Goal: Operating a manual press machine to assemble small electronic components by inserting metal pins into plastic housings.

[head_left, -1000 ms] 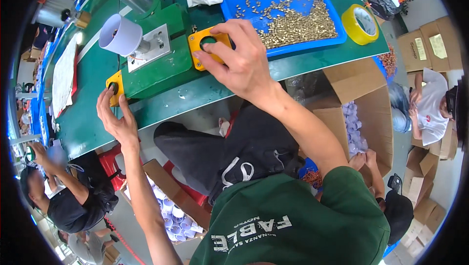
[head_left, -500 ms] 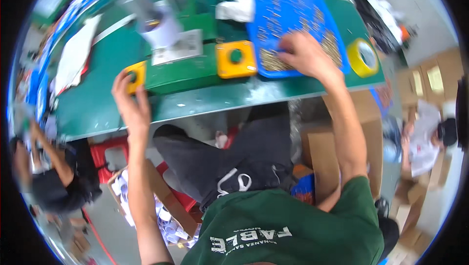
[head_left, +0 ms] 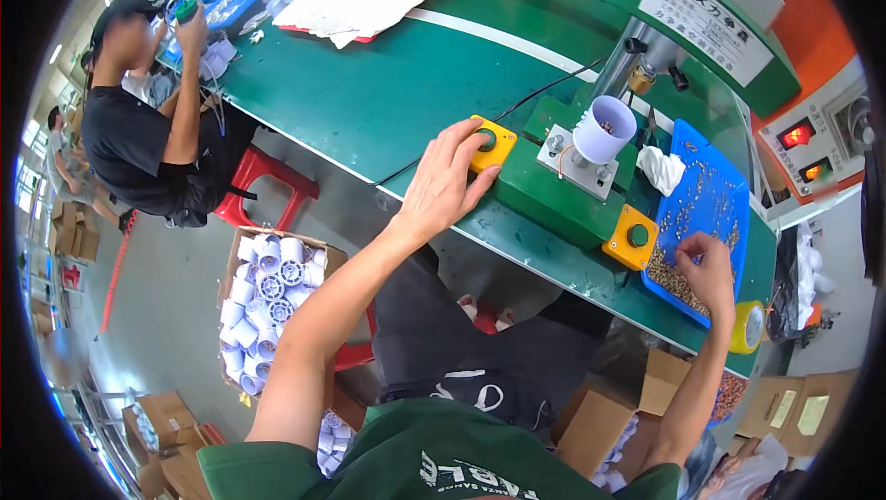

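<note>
From here I see the left forearm bare, reaching forward and slanting toward the person's right from a bent elbow; the left wrist runs nearly straight into the left hand, back uppermost, fingers close together and lightly bent, thumb spread away from them; the right forearm, also bare, goes more steeply forward; the right hand turns inward, fingers curled, thumb near the index finger, the fingertips too small to read; the two hands are well apart.
</note>
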### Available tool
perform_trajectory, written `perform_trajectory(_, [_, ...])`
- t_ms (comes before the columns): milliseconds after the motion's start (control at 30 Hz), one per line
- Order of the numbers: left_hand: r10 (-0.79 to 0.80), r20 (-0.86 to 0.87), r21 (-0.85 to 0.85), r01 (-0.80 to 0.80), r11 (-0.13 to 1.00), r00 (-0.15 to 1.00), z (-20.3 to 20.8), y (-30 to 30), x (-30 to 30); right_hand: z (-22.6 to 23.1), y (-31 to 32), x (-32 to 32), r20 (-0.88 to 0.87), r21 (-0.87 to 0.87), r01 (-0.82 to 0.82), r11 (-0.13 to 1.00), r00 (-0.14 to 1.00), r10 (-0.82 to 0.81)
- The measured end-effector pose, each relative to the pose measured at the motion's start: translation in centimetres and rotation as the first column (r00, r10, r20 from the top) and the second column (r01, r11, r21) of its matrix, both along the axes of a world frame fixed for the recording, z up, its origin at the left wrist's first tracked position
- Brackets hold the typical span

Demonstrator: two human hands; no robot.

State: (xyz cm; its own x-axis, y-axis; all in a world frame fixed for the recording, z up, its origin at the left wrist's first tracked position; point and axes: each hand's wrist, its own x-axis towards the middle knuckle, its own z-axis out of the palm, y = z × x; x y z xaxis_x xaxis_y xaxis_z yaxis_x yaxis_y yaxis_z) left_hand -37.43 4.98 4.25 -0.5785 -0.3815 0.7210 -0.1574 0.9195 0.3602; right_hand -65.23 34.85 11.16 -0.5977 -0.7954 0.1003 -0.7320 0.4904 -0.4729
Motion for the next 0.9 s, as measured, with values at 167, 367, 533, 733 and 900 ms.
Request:
perform_trajectory(167, [-0.012,-0.024,-0.008,0.011,1.000,1.000,-0.1,-0.2,-0.5,3.4,-1.5,-1.1,0.176,-0.202,0.044,0.978,0.984,-0.008])
perform_trajectory(367, [0.022,-0.021,0.026,-0.021,0.999,1.000,-0.4,-0.4,-0.3,8.5,-8.6,1.9,0.029,-0.352,-0.146,0.925,0.986,0.166])
perform_trajectory(533, [0.009,-0.010,0.055,-0.008,0.998,1.000,0.0,0.0,-0.5,11.2,-13.5,4.5,-0.025,-0.214,-0.304,0.928,0.952,0.306])
perform_trajectory(733, [0.014,-0.009,0.072,-0.013,0.997,1.000,-0.2,0.2,-0.1,11.5,-15.8,4.7,0.046,-0.105,-0.251,0.962,0.965,0.257])
perform_trajectory(900, [0.017,-0.009,0.079,-0.016,0.997,1.000,-0.1,0.1,-0.1,12.2,-16.2,5.6,0.088,-0.036,-0.249,0.968,0.964,0.251])
